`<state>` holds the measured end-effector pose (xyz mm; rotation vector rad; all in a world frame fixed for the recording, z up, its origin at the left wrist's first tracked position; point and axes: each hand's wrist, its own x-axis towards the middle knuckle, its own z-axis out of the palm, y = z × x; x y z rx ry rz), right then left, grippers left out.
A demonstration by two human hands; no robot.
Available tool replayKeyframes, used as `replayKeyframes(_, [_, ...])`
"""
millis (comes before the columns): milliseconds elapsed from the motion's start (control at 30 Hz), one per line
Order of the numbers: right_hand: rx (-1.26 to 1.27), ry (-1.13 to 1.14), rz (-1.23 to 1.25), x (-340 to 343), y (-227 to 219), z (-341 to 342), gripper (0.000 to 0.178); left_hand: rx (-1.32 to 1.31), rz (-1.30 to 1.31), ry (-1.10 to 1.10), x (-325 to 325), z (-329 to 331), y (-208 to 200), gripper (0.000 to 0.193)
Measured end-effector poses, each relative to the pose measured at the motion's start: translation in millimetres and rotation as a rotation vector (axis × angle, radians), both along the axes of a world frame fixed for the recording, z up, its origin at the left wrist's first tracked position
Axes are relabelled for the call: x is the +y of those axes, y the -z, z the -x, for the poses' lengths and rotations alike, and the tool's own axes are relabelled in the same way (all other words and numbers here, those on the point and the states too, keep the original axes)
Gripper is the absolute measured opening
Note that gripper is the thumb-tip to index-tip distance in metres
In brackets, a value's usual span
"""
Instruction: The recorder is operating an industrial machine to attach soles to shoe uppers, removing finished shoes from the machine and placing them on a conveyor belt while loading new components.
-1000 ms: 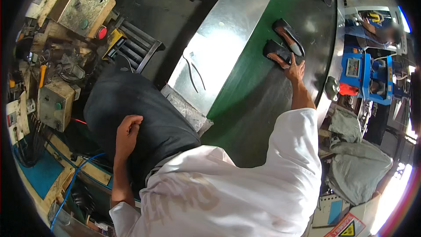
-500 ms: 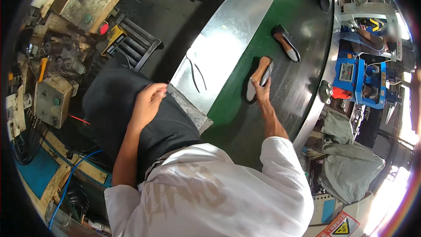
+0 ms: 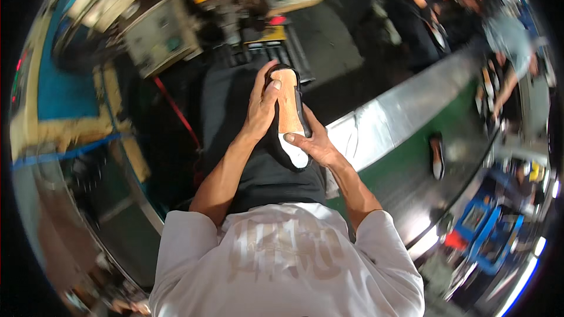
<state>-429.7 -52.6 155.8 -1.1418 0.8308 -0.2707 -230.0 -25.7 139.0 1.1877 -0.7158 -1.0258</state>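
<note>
In front of my body I hold an unfinished black shoe point(image 3: 289, 108) with both hands, over my dark-trousered legs. Its visible face is tan along the heel and middle and white at the toe, with a black rim around it. My left hand point(image 3: 260, 108) grips the heel end, its thumb pressed on the tan part. Lower down, my right hand point(image 3: 317, 142) is closed around the toe half, thumb lying where tan meets white. The toe points toward me. The fingers beneath the shoe are partly hidden.
A similar shoe point(image 3: 437, 155) lies on the green-and-dark conveyor point(image 3: 405, 170) at right, beside a metal ledge point(image 3: 399, 116). Two other people work at far right, handling shoes. Control boxes point(image 3: 157, 41), a red button point(image 3: 277, 20) and a blue machine point(image 3: 479, 232) stand around.
My right hand has lifted a shoe off the conveyor and brought it left to my body. My left hand has taken hold of it too. The view has swung left.
</note>
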Motion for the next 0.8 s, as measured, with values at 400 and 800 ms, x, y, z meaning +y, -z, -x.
replayKeyframes(400, [0.006, -0.347, 0.431, 15.0, 31.6, -83.2, 0.114, -0.574, 0.025, -0.433, 82.9, -88.9, -0.1, 0.029])
replayKeyframes(800, [0.331, -0.366, 0.942, 12.8, -11.4, -58.3, 0.1, -0.412, -0.324, -0.458, 29.1, -102.2, 96.7, 0.03])
